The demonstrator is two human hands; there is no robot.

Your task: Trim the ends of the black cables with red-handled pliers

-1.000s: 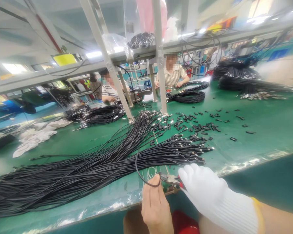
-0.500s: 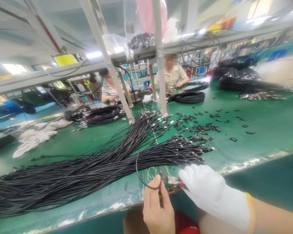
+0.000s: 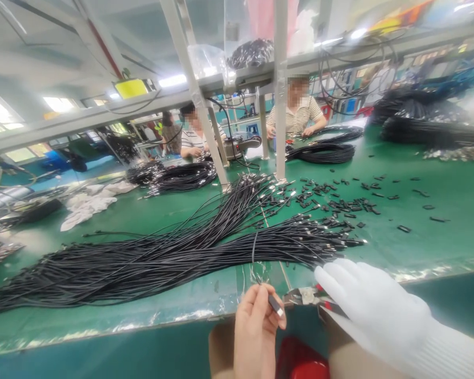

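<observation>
I have rolled the left hand (image 3: 256,320) over, and the plug (image 3: 275,305) in it now shows its metal tip.

The green table (image 3: 450,237) is biggest. On it lies a long bunch (image 3: 174,263) of black wires, fuzzy at its left end. The right hand (image 3: 373,295), in a white glove, is wrapped on the pliers (image 3: 306,296) and hides most of their red handles. The left fingers pinch the plug at the table's front edge, just left of the pliers. The plug slants long ways, tip down and to the right. Fingers hide its back end, and its wire is hard to follow.
</observation>
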